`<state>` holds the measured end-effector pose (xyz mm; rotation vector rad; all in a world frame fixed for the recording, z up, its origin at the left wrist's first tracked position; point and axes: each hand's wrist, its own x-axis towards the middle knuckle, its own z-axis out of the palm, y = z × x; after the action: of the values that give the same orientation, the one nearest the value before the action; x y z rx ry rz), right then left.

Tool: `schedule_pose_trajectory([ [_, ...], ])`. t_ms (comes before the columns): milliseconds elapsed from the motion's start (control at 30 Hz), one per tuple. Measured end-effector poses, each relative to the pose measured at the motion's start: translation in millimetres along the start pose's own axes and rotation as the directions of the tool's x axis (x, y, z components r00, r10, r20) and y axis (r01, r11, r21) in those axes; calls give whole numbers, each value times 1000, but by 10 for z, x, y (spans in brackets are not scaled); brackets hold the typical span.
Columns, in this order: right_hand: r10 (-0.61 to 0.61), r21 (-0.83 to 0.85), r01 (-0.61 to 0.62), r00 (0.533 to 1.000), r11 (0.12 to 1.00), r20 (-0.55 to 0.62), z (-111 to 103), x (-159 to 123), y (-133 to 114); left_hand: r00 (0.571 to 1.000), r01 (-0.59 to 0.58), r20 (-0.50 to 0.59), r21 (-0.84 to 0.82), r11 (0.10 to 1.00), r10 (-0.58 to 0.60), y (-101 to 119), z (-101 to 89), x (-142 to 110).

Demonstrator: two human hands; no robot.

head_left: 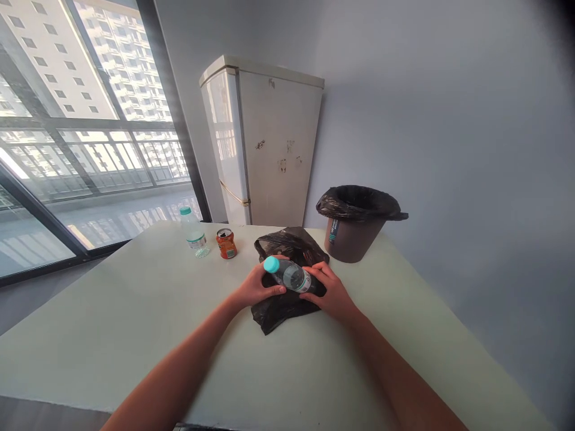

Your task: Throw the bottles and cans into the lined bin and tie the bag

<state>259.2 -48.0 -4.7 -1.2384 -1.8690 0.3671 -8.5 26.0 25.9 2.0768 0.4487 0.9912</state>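
Observation:
Both my hands hold a clear plastic bottle (294, 277) with a teal cap, tilted on its side above a black plastic bag (281, 308). My left hand (258, 287) is closed around the cap end, thumb along the near side. Around the labelled lower part, my right hand (331, 290) grips with thumb and fingers. The bag lies crumpled on the table, and the bottle and hands hide its middle. Whether the bottle rests on the bag I cannot tell.
Left of the bag stand an orange-red can (226, 243) and another clear bottle (194, 233) with a teal cap. A brown bin (353, 239) lined with a black bag is at the table's (135, 311) back right. Behind are a white fridge (278, 149) and glass doors.

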Motion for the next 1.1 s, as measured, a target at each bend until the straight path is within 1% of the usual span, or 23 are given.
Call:
schedule_pose_trajectory([
  [33,7,11,-7,1000,1000,18,9,-1,0,1000,-3,0,9,1000,3,22,3,1],
  [100,42,23,-43,998,999,41,23,-1,12,999,-16,-34,0,1000,16,55,-27,6],
  [200,89,8,-90,990,996,110,35,-4,60,986,-49,-161,-118,992,30,88,-189,18],
  [267,115,-23,-113,978,993,176,41,-11,101,974,-89,-225,-217,972,39,103,-380,24],
  [333,143,-47,-136,964,990,225,49,-19,136,965,-120,-259,-286,951,43,111,-623,18],
  [400,154,-50,-147,956,988,248,57,-23,159,935,-146,-354,-315,938,26,117,-891,-11],
  [500,135,-38,-129,959,991,250,64,-19,169,841,-166,-541,-303,938,-26,133,-1287,-111],
  [567,119,-36,-114,963,993,243,63,-14,162,759,-164,-648,-283,945,-62,142,-1520,-208],
  [600,112,-35,-107,964,994,241,62,-12,156,705,-157,-705,-257,954,-74,140,-1621,-261],
  [667,101,-31,-96,965,995,240,60,-10,147,582,-113,-810,-158,981,-64,114,-1788,-361],
  [733,98,-33,-93,964,995,246,65,-10,148,465,-10,-885,0,1000,5,58,-1900,-443],
  [767,98,-35,-92,963,995,250,69,-10,152,418,63,-907,85,994,51,24,-1934,-475],
  [800,99,-38,-92,962,995,254,73,-11,159,377,148,-921,161,976,94,-11,-1954,-499],
  [833,98,-41,-90,962,995,256,78,-10,168,346,236,-929,219,947,128,-47,-1962,-518],
  [867,95,-42,-87,961,995,258,83,-10,177,326,316,-933,258,913,150,-80,-1960,-532],
  [933,90,-44,-81,962,996,258,89,-8,194,317,426,-933,299,854,169,-142,-1936,-549],
  [1000,88,-48,-78,963,996,256,89,-7,203,331,470,-928,320,823,172,-196,-1906,-562],
  [1100,88,-57,-77,964,995,250,84,-5,195,345,499,-926,320,805,153,-261,-1885,-579],
])
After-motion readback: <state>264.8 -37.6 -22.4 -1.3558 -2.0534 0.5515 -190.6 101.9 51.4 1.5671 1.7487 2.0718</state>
